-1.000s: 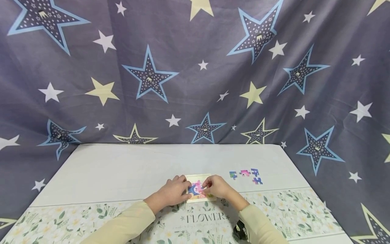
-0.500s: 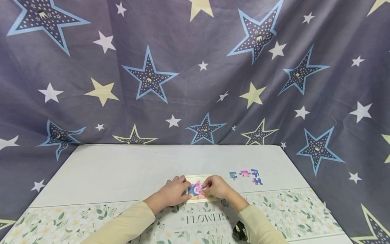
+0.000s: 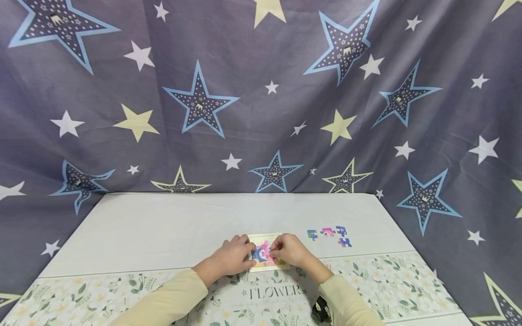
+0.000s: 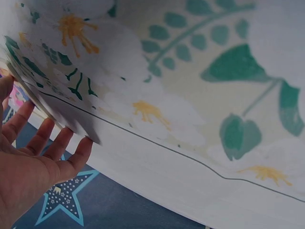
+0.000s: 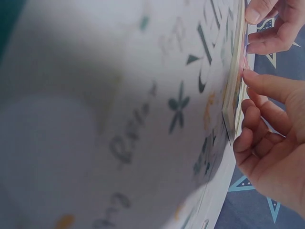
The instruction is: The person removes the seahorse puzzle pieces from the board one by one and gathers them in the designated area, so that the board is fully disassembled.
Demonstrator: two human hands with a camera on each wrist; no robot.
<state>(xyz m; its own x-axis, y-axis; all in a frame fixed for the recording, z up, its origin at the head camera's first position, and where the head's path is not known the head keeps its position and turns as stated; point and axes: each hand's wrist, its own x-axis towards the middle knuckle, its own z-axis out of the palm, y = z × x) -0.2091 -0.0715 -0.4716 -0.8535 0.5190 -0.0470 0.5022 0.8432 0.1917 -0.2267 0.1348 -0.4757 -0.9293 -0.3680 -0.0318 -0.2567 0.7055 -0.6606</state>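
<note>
A small jigsaw puzzle tray (image 3: 269, 269) with a pale frame lies in front of me, with pink and blue pieces in it. My left hand (image 3: 233, 256) rests at its left side, fingers spread and only lightly bent; in the left wrist view the fingertips (image 4: 85, 143) touch the tray's edge. Over the right half, my right hand (image 3: 291, 250) pinches a small puzzle piece (image 3: 272, 251) between thumb and forefinger, low over the picture. Its other fingers (image 5: 250, 138) curl in beside the frame. The hand mostly hides that piece and the tray's right part.
Several loose puzzle pieces lie to the right: a green-blue piece (image 3: 311, 234), a pink piece (image 3: 327, 232) and blue pieces (image 3: 345, 242). A white tablecloth with a floral band (image 3: 383, 280) covers the table. A starry curtain (image 3: 228, 149) hangs behind its far edge.
Both hands stay at the tray. The right thumb and forefinger shift very slightly with the pinched piece; the loose pieces have not moved.
</note>
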